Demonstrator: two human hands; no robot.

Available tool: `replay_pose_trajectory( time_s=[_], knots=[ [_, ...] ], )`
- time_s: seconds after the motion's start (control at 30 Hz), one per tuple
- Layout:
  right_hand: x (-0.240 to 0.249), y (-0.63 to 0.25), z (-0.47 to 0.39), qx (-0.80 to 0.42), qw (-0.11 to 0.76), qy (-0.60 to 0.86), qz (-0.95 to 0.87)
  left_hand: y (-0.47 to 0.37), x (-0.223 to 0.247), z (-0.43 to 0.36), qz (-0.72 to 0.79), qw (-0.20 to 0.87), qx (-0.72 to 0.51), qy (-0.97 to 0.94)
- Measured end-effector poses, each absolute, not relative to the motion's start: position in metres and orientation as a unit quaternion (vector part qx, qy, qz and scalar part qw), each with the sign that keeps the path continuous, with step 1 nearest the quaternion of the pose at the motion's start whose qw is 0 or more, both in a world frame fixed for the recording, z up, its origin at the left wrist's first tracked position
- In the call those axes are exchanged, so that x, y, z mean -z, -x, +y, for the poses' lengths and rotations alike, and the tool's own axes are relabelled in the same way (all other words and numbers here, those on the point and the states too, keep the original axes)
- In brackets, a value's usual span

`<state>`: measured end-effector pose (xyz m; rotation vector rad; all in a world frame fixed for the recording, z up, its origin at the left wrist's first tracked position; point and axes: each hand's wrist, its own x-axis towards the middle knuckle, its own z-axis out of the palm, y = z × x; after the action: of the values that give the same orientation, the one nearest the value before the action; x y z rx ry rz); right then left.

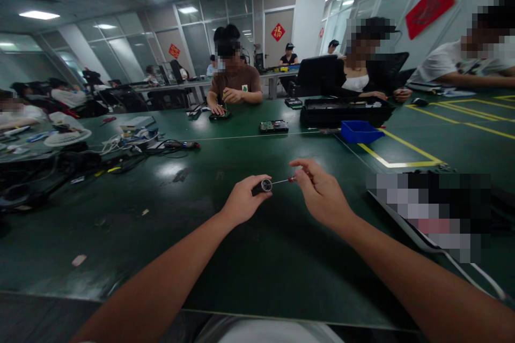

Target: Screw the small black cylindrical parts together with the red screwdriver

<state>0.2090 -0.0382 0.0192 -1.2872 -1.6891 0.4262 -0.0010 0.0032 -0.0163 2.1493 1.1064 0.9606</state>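
My left hand (244,199) is wrapped round a short black cylinder (257,188) whose round, silvery open end faces right. In my right hand (322,193) is a screwdriver (292,178) with a red handle, held between thumb and fingers. Its thin metal shaft points left and its tip reaches the rim of the cylinder's open end; whether it goes inside is too small to tell. Both hands are above the green table (225,257), near its middle.
Ahead lie a circuit-board device (274,126), a blue bin (361,132) and a long black case (348,113). Cables and tools (140,142) clutter the left. A dark, partly blurred object (434,214) lies at right. Several people sit around, one opposite working on a small board.
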Motion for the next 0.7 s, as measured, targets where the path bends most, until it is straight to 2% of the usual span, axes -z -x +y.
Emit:
replay_pose_trajectory(
  time_s=[0.3, 0.4, 0.47, 0.6, 0.7],
  knots=[
    [-0.008, -0.207, -0.023, -0.376, 0.607, 0.467, -0.522, 0.003, 0.014, 0.004, 0.405, 0.256, -0.376, -0.793],
    [-0.008, -0.21, -0.017, -0.513, 0.609, 0.434, -0.422, 0.005, 0.013, 0.005, 0.399, 0.245, -0.37, -0.803],
    [-0.008, -0.211, -0.015, -0.556, 0.608, 0.416, -0.386, 0.005, 0.013, 0.006, 0.403, 0.238, -0.365, -0.805],
    [-0.008, -0.21, -0.017, -0.448, 0.646, 0.443, -0.431, 0.005, 0.013, 0.006, 0.412, 0.23, -0.356, -0.807],
    [-0.008, -0.209, -0.02, -0.356, 0.628, 0.469, -0.509, 0.005, 0.013, 0.006, 0.413, 0.23, -0.356, -0.806]
  ],
)
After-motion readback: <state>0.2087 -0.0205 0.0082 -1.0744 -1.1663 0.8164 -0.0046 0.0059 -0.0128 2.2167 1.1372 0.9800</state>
